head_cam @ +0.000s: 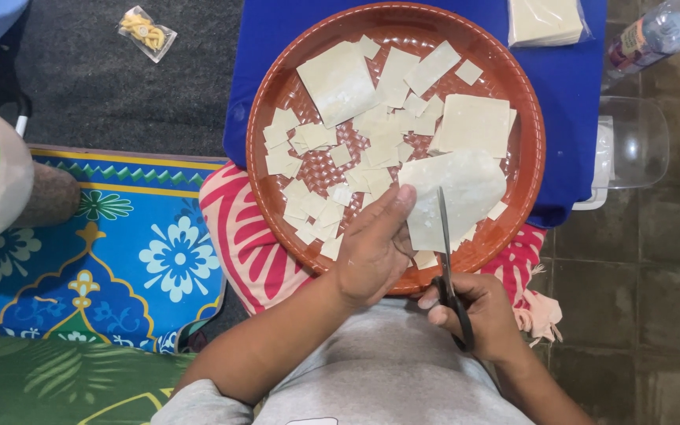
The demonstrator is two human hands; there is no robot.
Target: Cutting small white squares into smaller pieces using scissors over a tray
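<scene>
Head view, looking straight down onto the lap.

Tray (pixel 273 94): round, brown-red plastic, woven basket pattern on the floor, smooth raised rim. It rests on a blue cloth (pixel 568 71) and a pink-and-white patterned cloth (pixel 238 228).

Dough sheet (pixel 454 197): thin, pale cream, matte, roughly square with soft uneven edges. It lies over the near right part of the tray. Many small cut pieces (pixel 316 169) of the same dough, mostly squares and rectangles, are scattered across the tray floor; 2 larger uncut sheets lie toward the far side.

Left hand (pixel 371 248): fingers curled narrow, pinching the left edge of the dough sheet; thumb tip on top of the sheet, the other fingers under it and hidden.

Right hand (pixel 478 311): closed around the black handles of the scissors (pixel 444 236). The metal blades point away from the body and look nearly closed, crossing the middle of the dough sheet, just right of the left thumb.

Surroundings: a stack of sheets in a clear bag (pixel 546 20) at the far right, a plastic bottle (pixel 655 35) beside it, a small packet (pixel 145 31) on the grey mat at far left.
</scene>
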